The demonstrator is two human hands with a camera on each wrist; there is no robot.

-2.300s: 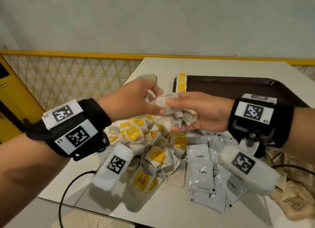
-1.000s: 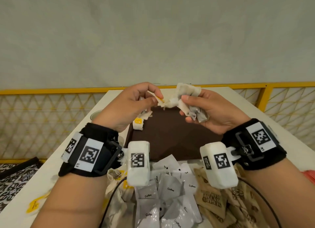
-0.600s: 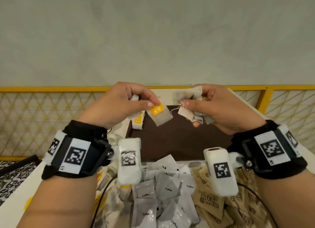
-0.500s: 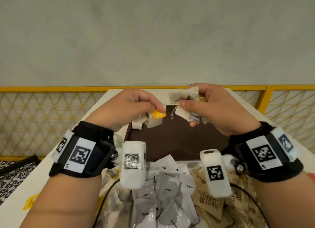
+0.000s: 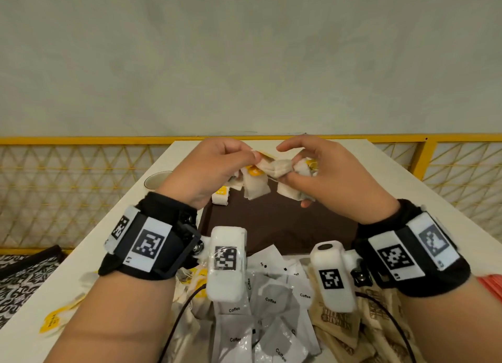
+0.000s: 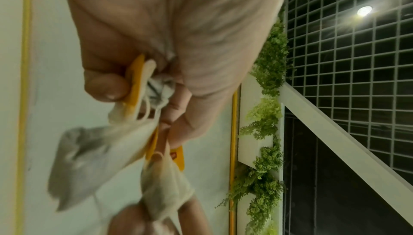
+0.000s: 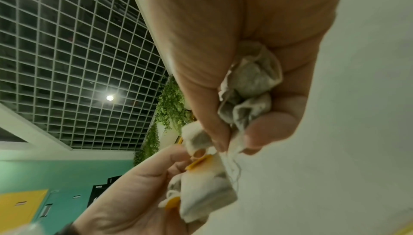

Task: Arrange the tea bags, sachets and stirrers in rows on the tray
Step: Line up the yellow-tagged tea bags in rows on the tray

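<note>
Two hands are working over the far half of the bench [image 5: 380, 172] in the head view. The left hand [image 5: 209, 169] is pinching a tea bag [image 5: 255, 188] by its top, near the yellow tag, so the pouch is hanging free above the dark tray [image 5: 271, 221]. The right hand [image 5: 326, 178] is curling round a bunch of tea bags [image 5: 282, 169], probably as a reserve from which single bags are being pulled. A short row of tea bags [image 5: 220, 198] is lying at the tray's near-left edge, beside a cup [image 5: 157, 179]. Coffee sachets [image 5: 269, 300] and brown sugar sachets [image 5: 339, 322] are lying heaped on the bench nearer the person, off the tray, so most of the arranging seems yet to be done. A yellow lattice railing [image 5: 68, 178] is running round the bench, with a plain pale wall behind.

The left wrist view is showing thumb and fingers of the left hand [image 6: 156, 62] nipping a yellow tag and strings, with two pouches dangling, blurred; strings may be tangling. Green foliage [image 6: 266, 132] is climbing a white panel under a grid ceiling [image 6: 348, 62].

The right wrist view is showing the right hand [image 7: 257, 88] clutching crumpled pouches while the left hand [image 7: 143, 185] is tugging one pouch away.
</note>
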